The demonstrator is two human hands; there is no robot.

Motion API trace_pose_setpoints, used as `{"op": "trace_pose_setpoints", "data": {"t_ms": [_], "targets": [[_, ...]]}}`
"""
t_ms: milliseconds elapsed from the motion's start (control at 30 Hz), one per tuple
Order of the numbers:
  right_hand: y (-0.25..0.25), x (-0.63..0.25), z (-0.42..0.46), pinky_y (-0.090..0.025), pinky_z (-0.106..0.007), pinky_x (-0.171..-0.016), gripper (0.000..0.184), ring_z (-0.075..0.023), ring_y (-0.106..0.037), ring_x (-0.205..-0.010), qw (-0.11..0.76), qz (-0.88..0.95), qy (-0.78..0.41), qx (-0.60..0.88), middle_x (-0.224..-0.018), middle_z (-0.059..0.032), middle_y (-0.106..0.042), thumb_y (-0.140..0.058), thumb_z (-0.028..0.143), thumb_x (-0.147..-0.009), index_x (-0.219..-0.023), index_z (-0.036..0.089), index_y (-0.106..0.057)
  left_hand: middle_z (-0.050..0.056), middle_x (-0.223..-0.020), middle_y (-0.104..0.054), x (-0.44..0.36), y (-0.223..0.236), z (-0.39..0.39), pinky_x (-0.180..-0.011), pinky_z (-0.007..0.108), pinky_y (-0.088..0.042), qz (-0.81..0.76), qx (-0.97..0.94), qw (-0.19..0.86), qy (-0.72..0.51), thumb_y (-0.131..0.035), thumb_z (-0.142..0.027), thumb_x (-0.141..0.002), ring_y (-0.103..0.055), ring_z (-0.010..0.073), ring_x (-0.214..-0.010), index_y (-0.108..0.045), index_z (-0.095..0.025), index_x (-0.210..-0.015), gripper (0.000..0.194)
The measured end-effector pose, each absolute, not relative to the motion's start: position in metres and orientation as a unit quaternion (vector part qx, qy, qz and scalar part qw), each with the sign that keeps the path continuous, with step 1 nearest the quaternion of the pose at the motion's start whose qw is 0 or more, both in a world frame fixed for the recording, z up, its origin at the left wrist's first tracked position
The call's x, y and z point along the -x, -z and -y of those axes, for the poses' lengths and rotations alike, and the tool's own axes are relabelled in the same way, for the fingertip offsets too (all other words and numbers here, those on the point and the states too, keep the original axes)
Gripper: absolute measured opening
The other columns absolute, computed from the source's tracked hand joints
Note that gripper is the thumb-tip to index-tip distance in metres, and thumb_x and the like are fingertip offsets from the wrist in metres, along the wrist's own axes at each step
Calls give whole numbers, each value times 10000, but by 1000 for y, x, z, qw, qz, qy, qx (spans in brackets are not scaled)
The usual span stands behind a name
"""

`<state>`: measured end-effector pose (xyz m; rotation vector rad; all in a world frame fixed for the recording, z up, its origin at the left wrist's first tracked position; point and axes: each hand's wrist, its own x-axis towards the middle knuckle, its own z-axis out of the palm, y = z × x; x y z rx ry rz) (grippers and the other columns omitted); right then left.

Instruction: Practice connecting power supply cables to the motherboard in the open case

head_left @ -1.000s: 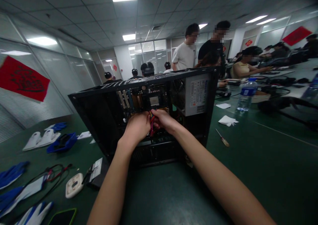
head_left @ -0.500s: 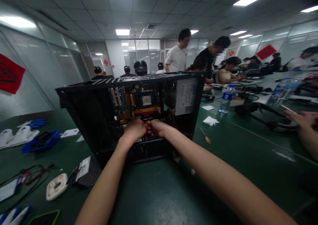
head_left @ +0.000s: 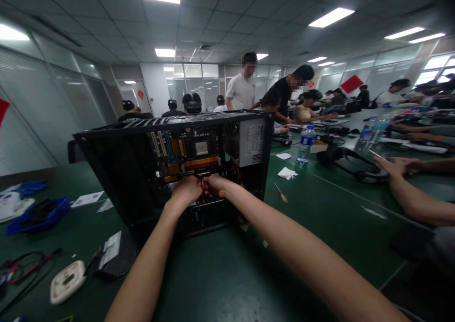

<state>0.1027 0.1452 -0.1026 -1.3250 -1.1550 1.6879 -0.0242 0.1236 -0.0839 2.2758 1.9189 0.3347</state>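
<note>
An open black computer case (head_left: 174, 123) stands on the green table, its inside facing me. Both my hands reach into its lower middle, close together. My left hand (head_left: 188, 188) is closed at a red cable (head_left: 203, 192), fingertips turned inward. Against it, my right hand (head_left: 217, 185) also has its fingers closed around the red cable; the cable's end is hidden between the hands. Just above them sit the motherboard (head_left: 201, 147) and its orange and yellow memory slots (head_left: 202, 163). A silver power supply (head_left: 250, 142) fills the case's upper right corner.
Right of the case lie a screwdriver (head_left: 281, 193), a crumpled tissue (head_left: 287, 173) and a water bottle (head_left: 306, 144). On the left are a blue tray (head_left: 39, 215), a white square object (head_left: 67, 282) and a black box-like device (head_left: 116, 255). A co-worker's hand (head_left: 391, 165) is at the right.
My view has turned slightly right and up, so the case and table things appear further left. Both hands stay together at the red cable inside the case.
</note>
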Motion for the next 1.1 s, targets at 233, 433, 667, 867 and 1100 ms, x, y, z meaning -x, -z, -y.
{"op": "trace_pose_setpoints", "data": {"t_ms": [233,433,667,867,1100], "targets": [[99,-103,-143,-315,-196,-410,312,-88,-418,-373,341,423,-645,538,-471,46,-420,-396,227,-995,-694,184,-462,166,-938,-756,23,83,-122,-645,314,-437,-642,-756,59,-116,-436,-286,-894,-707,277,-828,-735,-189,-840,319],[99,-103,-141,-293,-201,-401,371,-71,-412,-371,339,425,-649,532,-497,43,-457,-328,178,-1018,-678,171,-475,172,-941,-756,23,81,-121,-656,313,-443,-639,-756,66,-123,-446,-290,-903,-709,276,-836,-734,-181,-841,315],[102,-103,-144,-282,-207,-406,385,-77,-416,-384,343,423,-655,524,-502,42,-449,-310,207,-1032,-678,176,-458,173,-954,-760,23,80,-120,-683,314,-472,-644,-751,82,-118,-442,-294,-902,-714,275,-845,-754,-182,-855,335],[103,-103,-145,-287,-209,-409,350,-81,-416,-374,343,424,-658,519,-496,48,-465,-303,195,-1030,-728,179,-477,213,-1006,-751,17,78,-116,-732,376,-525,-657,-747,6,-99,-409,-276,-899,-722,338,-922,-764,-144,-943,381],[103,-102,-145,-290,-212,-416,369,-81,-421,-372,343,429,-656,518,-474,50,-452,-303,216,-1042,-714,179,-467,232,-970,-748,15,79,-114,-742,411,-559,-665,-739,-70,-81,-426,-265,-888,-727,371,-933,-755,-99,-996,384]]}}
